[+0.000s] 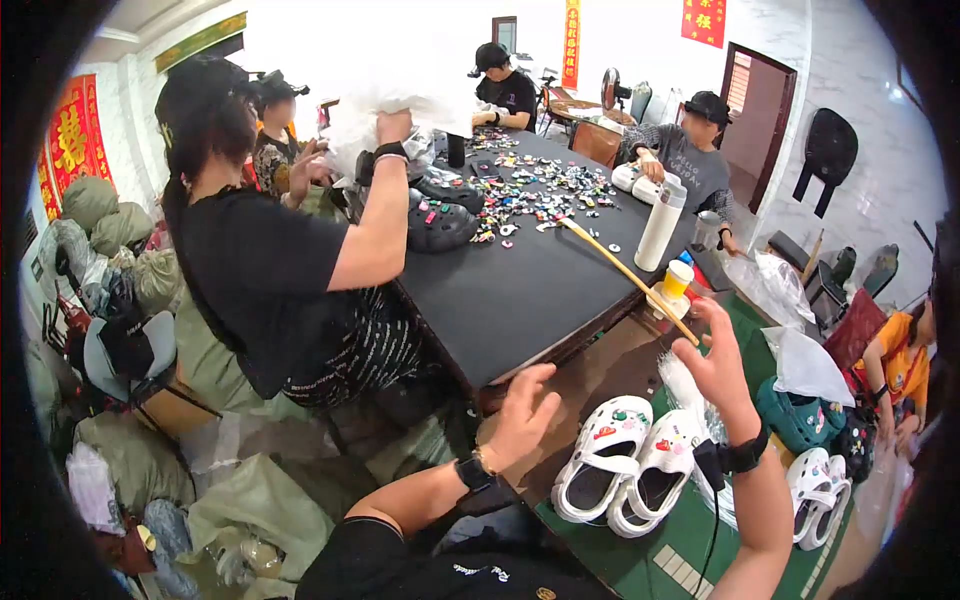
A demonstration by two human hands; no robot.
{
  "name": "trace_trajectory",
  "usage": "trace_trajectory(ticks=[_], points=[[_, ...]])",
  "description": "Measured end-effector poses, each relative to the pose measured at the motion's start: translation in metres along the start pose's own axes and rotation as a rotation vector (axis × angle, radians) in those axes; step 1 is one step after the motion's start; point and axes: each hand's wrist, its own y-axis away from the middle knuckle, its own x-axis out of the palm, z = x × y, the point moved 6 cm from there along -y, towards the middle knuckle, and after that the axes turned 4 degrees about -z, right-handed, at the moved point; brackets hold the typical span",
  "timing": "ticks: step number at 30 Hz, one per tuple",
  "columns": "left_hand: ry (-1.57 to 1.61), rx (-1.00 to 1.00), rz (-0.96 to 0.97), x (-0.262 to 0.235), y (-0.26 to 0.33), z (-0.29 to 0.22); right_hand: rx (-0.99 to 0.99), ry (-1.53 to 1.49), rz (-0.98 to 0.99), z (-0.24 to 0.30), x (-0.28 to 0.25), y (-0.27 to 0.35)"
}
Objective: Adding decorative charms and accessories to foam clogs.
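My left hand is raised over the near corner of the black table, fingers spread and holding nothing. My right hand hovers to the right of it, fingers bent and apart, with nothing visible in the grasp. Between and below my hands stands a pair of white clogs with colourful charms: the left clog and the right clog, side by side on a green surface. The near end of a yellow stick reaches close to my right hand. Crinkled clear plastic lies beneath that hand.
Many small charms are scattered over the black table, near black clogs. A white bottle and yellow cup stand on the right. More white clogs sit far right. A person stands left; several others work around.
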Motion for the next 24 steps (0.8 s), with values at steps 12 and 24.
trace_trajectory(ticks=[12, 24], points=[[-0.357, 0.621, -0.349, -0.112, -0.125, -0.196, 0.453, -0.770, -0.162, -0.041, -0.011, -0.073], [-0.150, 0.504, 0.567, 0.105, -0.212, -0.259, 0.132, -1.320, -0.162, 0.014, -0.072, -0.007]])
